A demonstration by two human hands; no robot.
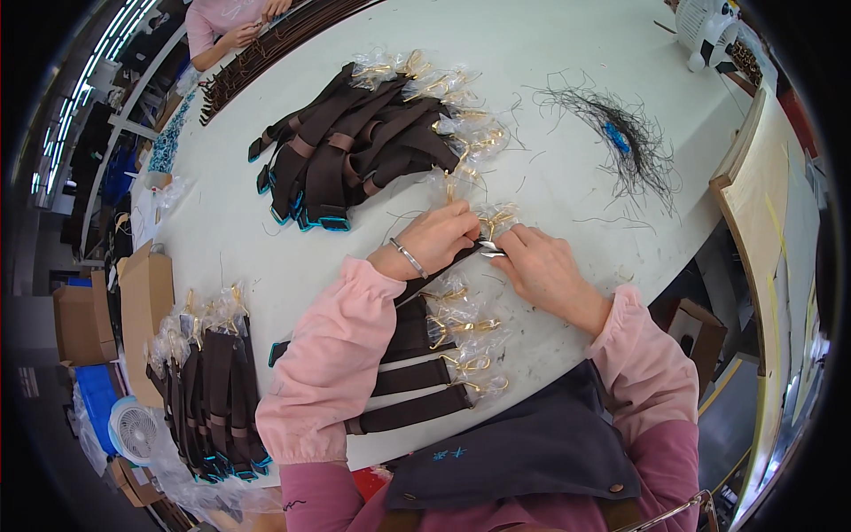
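My left hand [432, 239], closed, pinches the end of a dark brown webbing strap [427, 282] near the middle of the table. A gold hook in clear plastic [499, 219] lies just beyond my fingertips, by that end. In my right hand [551, 273] is a pair of thread snips [490, 249], its silver blades against the strap end beside my left fingers. Whether the blades are parted is hard to see. Below my left forearm lies a row of similar brown straps [417, 378], their plastic-wrapped gold hooks [474, 363] pointing right.
A pile of brown straps [350, 146] lies beyond my hands; another bundle [222, 386] hangs at the left edge. Loose black threads [651, 168] surround a blue object [614, 137]. A co-worker's hand [241, 35] is far left, near brown strips [275, 43]. A wooden board [740, 151] stands right.
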